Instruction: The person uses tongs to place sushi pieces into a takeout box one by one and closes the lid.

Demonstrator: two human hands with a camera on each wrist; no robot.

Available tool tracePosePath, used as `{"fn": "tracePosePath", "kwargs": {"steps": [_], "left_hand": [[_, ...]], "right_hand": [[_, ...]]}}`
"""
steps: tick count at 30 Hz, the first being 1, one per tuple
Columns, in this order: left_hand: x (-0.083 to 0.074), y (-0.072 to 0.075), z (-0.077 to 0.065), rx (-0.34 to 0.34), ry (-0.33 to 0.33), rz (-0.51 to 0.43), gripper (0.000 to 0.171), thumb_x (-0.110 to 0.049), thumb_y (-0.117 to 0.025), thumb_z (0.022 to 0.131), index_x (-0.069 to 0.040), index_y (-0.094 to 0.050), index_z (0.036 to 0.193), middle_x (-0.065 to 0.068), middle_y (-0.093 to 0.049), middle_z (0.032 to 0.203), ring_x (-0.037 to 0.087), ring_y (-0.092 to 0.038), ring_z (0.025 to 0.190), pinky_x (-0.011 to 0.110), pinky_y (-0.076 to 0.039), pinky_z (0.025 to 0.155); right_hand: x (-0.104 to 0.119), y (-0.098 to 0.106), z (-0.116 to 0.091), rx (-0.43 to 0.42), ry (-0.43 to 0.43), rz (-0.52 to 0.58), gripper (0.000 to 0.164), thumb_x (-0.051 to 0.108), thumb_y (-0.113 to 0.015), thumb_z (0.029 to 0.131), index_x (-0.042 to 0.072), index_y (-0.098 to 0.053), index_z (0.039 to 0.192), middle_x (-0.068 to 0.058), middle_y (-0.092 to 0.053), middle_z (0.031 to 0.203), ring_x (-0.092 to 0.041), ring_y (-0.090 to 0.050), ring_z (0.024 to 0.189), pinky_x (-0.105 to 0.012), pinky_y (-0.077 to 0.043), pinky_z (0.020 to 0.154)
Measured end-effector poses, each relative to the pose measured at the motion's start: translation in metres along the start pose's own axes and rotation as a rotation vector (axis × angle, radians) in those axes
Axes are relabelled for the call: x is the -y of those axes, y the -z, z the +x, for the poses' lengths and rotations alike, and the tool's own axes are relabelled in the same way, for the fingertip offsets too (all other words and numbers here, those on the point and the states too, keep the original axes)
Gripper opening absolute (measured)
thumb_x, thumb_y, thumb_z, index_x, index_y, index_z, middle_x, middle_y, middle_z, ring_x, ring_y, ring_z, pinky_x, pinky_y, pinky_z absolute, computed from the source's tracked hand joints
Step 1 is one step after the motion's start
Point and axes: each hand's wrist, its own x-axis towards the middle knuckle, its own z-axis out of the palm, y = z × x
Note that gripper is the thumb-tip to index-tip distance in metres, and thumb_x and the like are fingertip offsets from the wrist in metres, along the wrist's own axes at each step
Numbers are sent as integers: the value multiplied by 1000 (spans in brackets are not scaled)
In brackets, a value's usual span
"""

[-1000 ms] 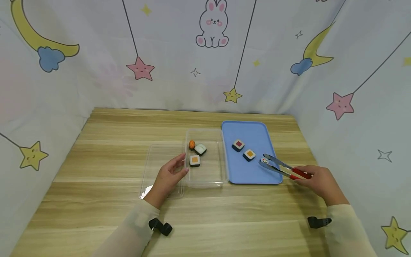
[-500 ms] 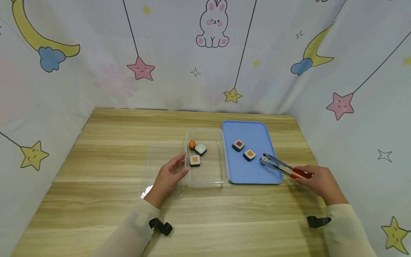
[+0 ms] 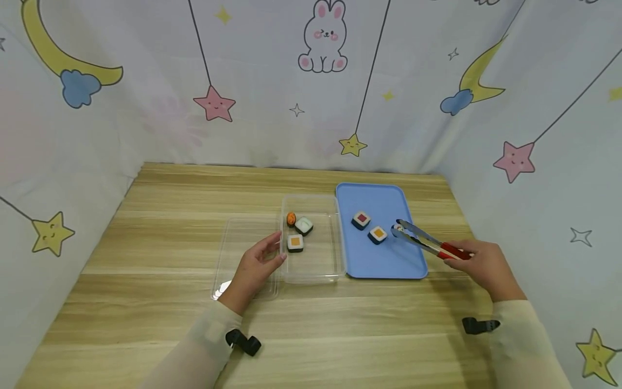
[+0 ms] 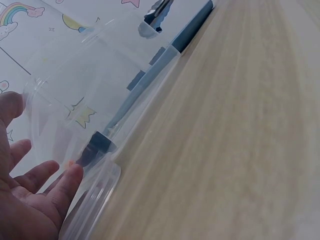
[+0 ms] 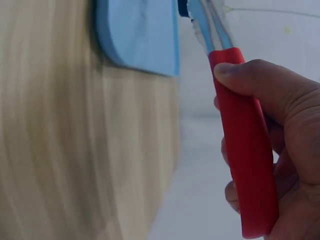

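My right hand [image 3: 486,269] grips red-handled metal tongs [image 3: 454,250], thumb laid along the handle in the right wrist view. Between the tong tips a small round sushi roll [image 3: 398,229] is pinched, held just above the blue tray [image 3: 384,265]; the left wrist view shows it raised. Two square sushi rolls stay on the tray, one red-centred [image 3: 361,220], one yellow-centred [image 3: 377,234]. With loosely bent fingers my left hand [image 3: 255,267] rests against the left wall of a clear plastic box [image 3: 311,279]. Inside are an orange-topped sushi [image 3: 291,218], a pale-topped roll [image 3: 304,225] and an orange-centred roll [image 3: 295,243].
A clear lid [image 3: 233,232] lies on the wooden table [image 3: 160,237], left of the box and partly beneath my left hand. Box and tray stand side by side. A patterned curtain [image 3: 262,70] encloses the back and sides.
The tongs tighten on the round sushi roll, then my right hand lifts it slightly and moves it toward the back of the tray. My left hand stays where it was.
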Motion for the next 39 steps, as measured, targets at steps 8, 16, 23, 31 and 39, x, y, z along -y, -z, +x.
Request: {"fn": "tracePosePath", "kwargs": {"steps": [8, 16, 23, 31, 39], "left_hand": [[0, 1, 1, 9, 1, 2, 61, -15, -74, 98, -11, -50, 154, 10, -47, 159, 33, -50, 141, 33, -49, 105], [0, 0, 1, 5, 3, -25, 61, -14, -74, 98, -11, -51, 154, 9, -48, 158, 32, -50, 141, 23, -49, 100], [1, 0, 1, 4, 2, -45, 61, -10, -73, 98, -6, -50, 153, 12, -47, 158, 35, -49, 141, 21, -50, 99], [3, 0, 2, 1, -8, -43, 60, -9, -73, 98, -6, -50, 153, 13, -47, 158, 35, -49, 141, 20, -51, 98], [2, -1, 2, -7, -9, -18, 61, -12, -75, 97, -8, -51, 153, 13, -50, 156, 35, -51, 139, 20, -50, 97]], "right_hand": [[33, 6, 19, -28, 82, -19, 45, 28, -86, 87, 7, -76, 125, -23, -73, 117, -36, -67, 98, -41, -56, 74], [79, -2, 43, 4, 172, 34, 42, 23, -88, 86, 8, -78, 123, -20, -74, 119, -37, -67, 104, -47, -60, 78], [117, -20, 63, 84, 273, 40, 40, 13, -88, 83, 11, -79, 122, -11, -76, 114, -32, -69, 99, -42, -60, 76], [152, -41, 77, 167, 420, -50, 39, 17, -91, 81, 15, -81, 119, 2, -77, 106, -21, -67, 92, -40, -56, 77], [173, -53, 89, 240, 508, -124, 37, 15, -90, 80, 16, -82, 117, 5, -78, 103, -17, -67, 91, -34, -57, 73]]}}
